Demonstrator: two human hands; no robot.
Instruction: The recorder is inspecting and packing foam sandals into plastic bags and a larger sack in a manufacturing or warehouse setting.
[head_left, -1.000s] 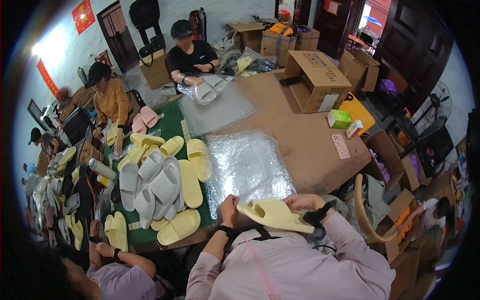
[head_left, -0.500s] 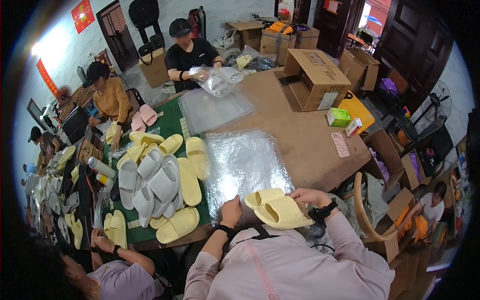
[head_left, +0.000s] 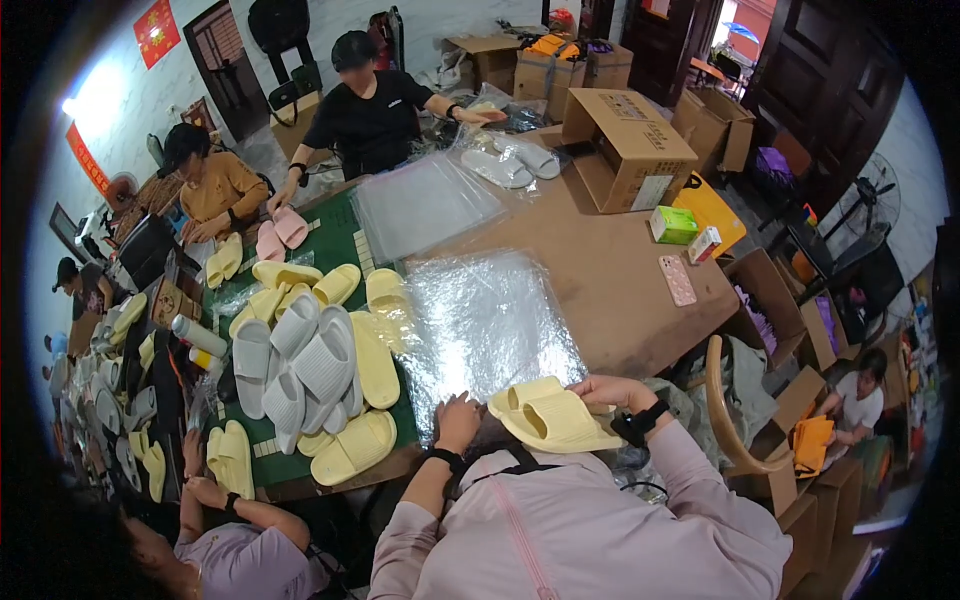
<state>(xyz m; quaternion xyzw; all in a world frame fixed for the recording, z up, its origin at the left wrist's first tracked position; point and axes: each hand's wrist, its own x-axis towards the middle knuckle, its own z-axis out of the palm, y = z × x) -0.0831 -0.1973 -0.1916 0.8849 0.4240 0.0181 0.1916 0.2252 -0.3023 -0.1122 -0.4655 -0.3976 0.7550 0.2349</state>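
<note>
My right hand (head_left: 608, 392) grips a pair of pale yellow slide sandals (head_left: 550, 415), held stacked just over the table's near edge. My left hand (head_left: 459, 418) rests, fingers spread, on the near edge of a stack of clear plastic bags (head_left: 490, 320) lying on the brown table (head_left: 620, 290). To the left a heap of grey and yellow slides (head_left: 315, 365) lies on a green mat (head_left: 335, 245).
An open cardboard box (head_left: 628, 150), a green carton (head_left: 675, 224), a small white box (head_left: 704, 243) and a pink phone (head_left: 678, 279) are on the table's right side. Several other people work around the table. A wooden chair (head_left: 735, 420) and more boxes stand on the right.
The yellow slides have come down from in front of me toward the table edge, now gripped by my right hand only. My left hand has settled on the bags. The person opposite set bagged grey slides down.
</note>
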